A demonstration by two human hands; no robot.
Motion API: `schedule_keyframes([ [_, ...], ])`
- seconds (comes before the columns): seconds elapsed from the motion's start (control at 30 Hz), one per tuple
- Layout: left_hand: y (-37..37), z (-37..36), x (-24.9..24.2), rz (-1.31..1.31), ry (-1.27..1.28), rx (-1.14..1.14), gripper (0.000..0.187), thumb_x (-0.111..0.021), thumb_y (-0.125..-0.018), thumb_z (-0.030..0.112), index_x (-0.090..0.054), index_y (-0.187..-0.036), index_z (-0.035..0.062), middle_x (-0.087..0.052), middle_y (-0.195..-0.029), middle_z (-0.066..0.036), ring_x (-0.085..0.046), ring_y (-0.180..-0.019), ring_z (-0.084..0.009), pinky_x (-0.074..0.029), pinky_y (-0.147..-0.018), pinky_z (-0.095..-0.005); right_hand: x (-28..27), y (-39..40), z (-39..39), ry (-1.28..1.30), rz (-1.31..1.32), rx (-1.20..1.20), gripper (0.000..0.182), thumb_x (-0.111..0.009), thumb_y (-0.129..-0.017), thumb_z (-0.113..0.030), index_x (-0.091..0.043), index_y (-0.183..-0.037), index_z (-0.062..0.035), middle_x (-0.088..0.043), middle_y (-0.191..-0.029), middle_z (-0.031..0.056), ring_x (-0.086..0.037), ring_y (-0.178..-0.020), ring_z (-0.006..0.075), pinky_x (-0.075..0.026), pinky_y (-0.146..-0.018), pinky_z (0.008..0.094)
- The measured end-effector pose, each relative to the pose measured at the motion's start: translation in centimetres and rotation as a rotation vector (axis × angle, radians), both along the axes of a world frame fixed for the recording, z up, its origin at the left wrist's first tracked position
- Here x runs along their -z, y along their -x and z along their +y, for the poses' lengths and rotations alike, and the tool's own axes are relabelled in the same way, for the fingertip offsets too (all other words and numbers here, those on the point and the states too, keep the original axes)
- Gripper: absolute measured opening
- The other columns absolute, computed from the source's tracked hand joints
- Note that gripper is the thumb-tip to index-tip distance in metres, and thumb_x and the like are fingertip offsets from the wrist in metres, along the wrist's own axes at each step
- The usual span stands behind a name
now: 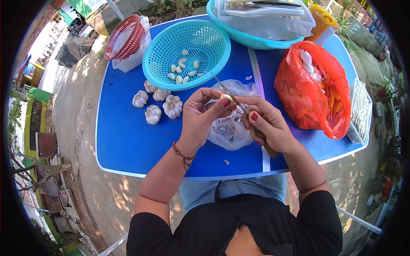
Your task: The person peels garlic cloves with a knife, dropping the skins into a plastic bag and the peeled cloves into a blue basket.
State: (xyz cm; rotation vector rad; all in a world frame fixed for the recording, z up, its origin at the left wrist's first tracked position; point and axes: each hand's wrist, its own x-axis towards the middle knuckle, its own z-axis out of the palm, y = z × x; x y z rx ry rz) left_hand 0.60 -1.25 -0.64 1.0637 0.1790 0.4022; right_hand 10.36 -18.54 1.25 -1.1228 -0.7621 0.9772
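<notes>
My left hand [208, 109] pinches a pale garlic clove [227, 98] between thumb and fingers. In my right hand [267, 123] is a knife [228, 91], its wooden handle in the palm and its blade against the clove, pointing up and away. Below both hands lies a clear plastic bag [230, 132] with what look like peelings. Several peeled cloves lie in the turquoise basket [162, 40] beyond my left hand. Whole garlic bulbs [172, 106] sit on the blue table left of my left hand.
A red plastic bag [294, 98] stands on the right, beside a box of white sticks [361, 109]. At the back are a turquoise basin [273, 44] holding clear containers and a yellow packet [321, 21]. A red basket [128, 40] stands at the far left.
</notes>
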Motion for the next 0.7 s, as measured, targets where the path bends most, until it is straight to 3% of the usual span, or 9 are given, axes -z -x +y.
schedule_keyframes([
  [0.2, -0.15, 0.12, 0.26, 0.016, -0.014, 0.008, 0.018, -0.063, -0.088, 0.012, -0.055, -0.100, 0.0015, -0.066, -0.092, -0.011, -0.068, -0.083, -0.0201, -0.058, -0.071, -0.0265, -0.17, -0.01, -0.02, -0.027, 0.020, -0.011, 0.038, -0.044, -0.099, -0.023, -0.044, -0.133, -0.0081, -0.048, -0.076, 0.0017, -0.041, -0.046, 0.0024, -0.032, -0.041, 0.0154],
  [0.5, -0.37, 0.15, 0.13, -0.098, 0.039, -0.036, 0.024, -0.058, -0.090, 0.005, -0.056, -0.113, -0.0023, -0.062, -0.107, -0.015, -0.065, -0.096, -0.0224, -0.055, -0.084, -0.0299, 0.14, -0.26, 0.18, 0.030, 0.000, 0.048, 0.037, -0.041, -0.099, -0.027, -0.046, -0.128, -0.0033, -0.048, -0.077, 0.0030, -0.041, -0.044, 0.0033, -0.032, -0.040, 0.0161],
  [0.7, -0.18, 0.38, -0.18, -0.057, 0.008, -0.025, 0.024, -0.057, -0.089, 0.004, -0.057, -0.113, -0.0021, -0.062, -0.108, -0.014, -0.063, -0.101, -0.0225, -0.054, -0.087, -0.0307, 0.76, -0.57, 0.19, 0.042, 0.004, 0.056, 0.033, -0.041, -0.100, -0.028, -0.044, -0.122, -0.0026, -0.049, -0.078, 0.0043, -0.041, -0.044, 0.0042, -0.033, -0.041, 0.0168],
])
